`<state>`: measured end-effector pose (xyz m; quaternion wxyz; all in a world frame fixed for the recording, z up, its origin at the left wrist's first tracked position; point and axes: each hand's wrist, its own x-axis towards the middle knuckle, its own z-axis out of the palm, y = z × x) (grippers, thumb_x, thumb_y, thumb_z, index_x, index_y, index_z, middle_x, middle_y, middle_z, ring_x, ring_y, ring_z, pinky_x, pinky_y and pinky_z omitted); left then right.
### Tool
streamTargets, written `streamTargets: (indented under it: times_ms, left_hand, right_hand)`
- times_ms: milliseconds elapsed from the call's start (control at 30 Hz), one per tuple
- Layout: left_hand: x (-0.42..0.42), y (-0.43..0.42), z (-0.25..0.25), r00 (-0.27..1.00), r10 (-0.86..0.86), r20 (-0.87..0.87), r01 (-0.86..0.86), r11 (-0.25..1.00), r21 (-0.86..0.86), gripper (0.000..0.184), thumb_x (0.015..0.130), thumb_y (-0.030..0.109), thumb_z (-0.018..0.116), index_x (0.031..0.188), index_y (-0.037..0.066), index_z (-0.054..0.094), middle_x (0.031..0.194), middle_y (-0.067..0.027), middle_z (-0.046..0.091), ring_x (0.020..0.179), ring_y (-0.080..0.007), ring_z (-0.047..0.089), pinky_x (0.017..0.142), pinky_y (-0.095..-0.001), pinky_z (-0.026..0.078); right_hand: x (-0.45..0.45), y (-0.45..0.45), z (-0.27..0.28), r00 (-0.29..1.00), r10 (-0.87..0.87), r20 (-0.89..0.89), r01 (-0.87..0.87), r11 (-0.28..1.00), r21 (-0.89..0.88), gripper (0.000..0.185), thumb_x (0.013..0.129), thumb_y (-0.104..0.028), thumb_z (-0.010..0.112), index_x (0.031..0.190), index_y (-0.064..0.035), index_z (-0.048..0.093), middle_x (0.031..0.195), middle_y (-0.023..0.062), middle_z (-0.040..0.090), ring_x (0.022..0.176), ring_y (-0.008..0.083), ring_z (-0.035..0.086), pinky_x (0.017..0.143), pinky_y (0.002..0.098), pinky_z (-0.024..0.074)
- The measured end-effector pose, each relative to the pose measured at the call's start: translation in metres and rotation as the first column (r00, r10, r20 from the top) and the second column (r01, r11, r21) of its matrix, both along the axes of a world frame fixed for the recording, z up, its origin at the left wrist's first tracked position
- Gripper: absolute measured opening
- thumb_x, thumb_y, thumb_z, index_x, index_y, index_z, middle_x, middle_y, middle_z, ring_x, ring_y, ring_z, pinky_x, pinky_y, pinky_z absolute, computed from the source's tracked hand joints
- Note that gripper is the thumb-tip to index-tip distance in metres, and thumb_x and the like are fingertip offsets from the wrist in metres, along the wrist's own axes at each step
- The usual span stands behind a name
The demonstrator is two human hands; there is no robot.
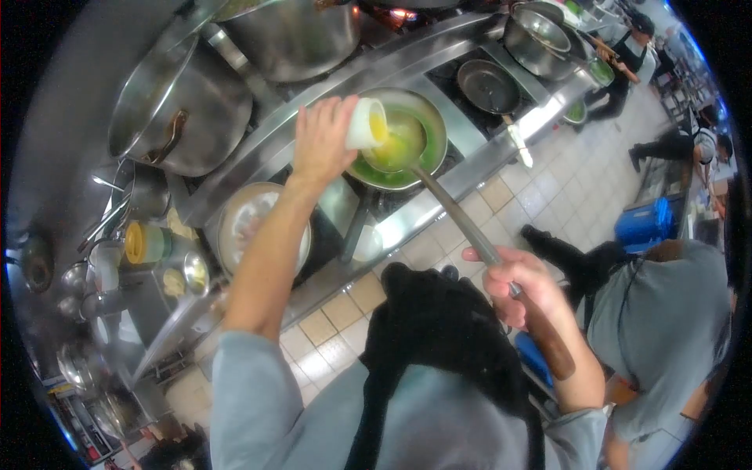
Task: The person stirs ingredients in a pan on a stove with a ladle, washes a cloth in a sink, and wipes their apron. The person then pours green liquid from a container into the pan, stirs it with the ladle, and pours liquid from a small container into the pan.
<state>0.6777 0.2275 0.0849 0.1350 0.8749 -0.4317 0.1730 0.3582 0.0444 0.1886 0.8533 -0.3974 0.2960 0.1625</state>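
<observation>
My left hand [323,139] is wrapped round a white cup [363,124], tipped on its side with yellow contents at its mouth. Under the cup's mouth is the bowl of a ladle [462,222], holding yellow-green liquid. My right hand [518,283] grips the ladle's long metal handle near its end. The ladle bowl sits over a pan [435,117] with green contents on the stove.
Large metal pots [215,117] stand at the upper left. A dark frying pan [489,86] and a pan with pale contents [301,243] sit on the stove. A co-worker [662,313] stands close on the right; other people are farther off.
</observation>
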Motion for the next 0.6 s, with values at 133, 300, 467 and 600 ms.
streamTargets:
  times_ms: [133, 300, 467, 600]
  left_hand:
    - [-0.001, 0.001, -0.002, 0.999, 0.027, -0.03, -0.027, 1.0, 0.007, 0.094, 0.062, 0.015, 0.087, 0.142, 0.017, 0.039, 0.137, -0.0135, 0.048, 0.132, -0.0323, 0.043, 0.112, -0.0591, 0.032]
    - [-0.001, -0.005, 0.001, 0.958, 0.003, -0.286, -0.108, 0.929, -0.353, 0.097, 0.06, 0.02, 0.089, 0.141, 0.005, 0.037, 0.125, -0.0184, 0.058, 0.118, -0.037, 0.056, 0.107, -0.048, 0.042]
    - [-0.011, -0.009, 0.009, 0.916, -0.135, -0.378, -0.135, 0.784, -0.606, 0.097, 0.062, 0.024, 0.091, 0.138, 0.0, 0.037, 0.123, -0.02, 0.06, 0.114, -0.0333, 0.061, 0.101, -0.0402, 0.047]
    - [-0.032, -0.011, 0.028, 0.845, -0.249, -0.473, -0.2, 0.674, -0.712, 0.095, 0.064, 0.024, 0.091, 0.138, -0.001, 0.037, 0.126, -0.0175, 0.059, 0.116, -0.0268, 0.06, 0.101, -0.0377, 0.047]
  right_hand:
    - [0.001, 0.0, 0.0, 1.0, -0.011, 0.003, 0.011, 1.0, 0.022, 0.05, 0.088, -0.011, 0.054, 0.134, 0.0084, 0.047, 0.065, 0.0011, 0.049, 0.036, 0.0092, 0.044, 0.031, 0.0245, 0.0355]
    - [0.0, -0.001, -0.001, 1.0, -0.021, -0.02, 0.022, 0.999, 0.042, 0.049, 0.089, -0.012, 0.054, 0.133, 0.0069, 0.048, 0.065, 0.0004, 0.047, 0.036, 0.0077, 0.04, 0.031, 0.0239, 0.0351]
    - [-0.004, 0.0, -0.024, 0.998, -0.069, -0.002, 0.069, 0.992, 0.109, 0.047, 0.09, -0.012, 0.054, 0.133, 0.006, 0.048, 0.066, -0.0002, 0.045, 0.036, 0.0067, 0.039, 0.031, 0.0225, 0.034]
    - [-0.002, -0.001, -0.046, 0.993, -0.115, 0.009, 0.112, 0.981, 0.161, 0.045, 0.09, -0.012, 0.053, 0.132, 0.0045, 0.049, 0.066, -0.0005, 0.045, 0.038, 0.0065, 0.039, 0.031, 0.022, 0.0324]
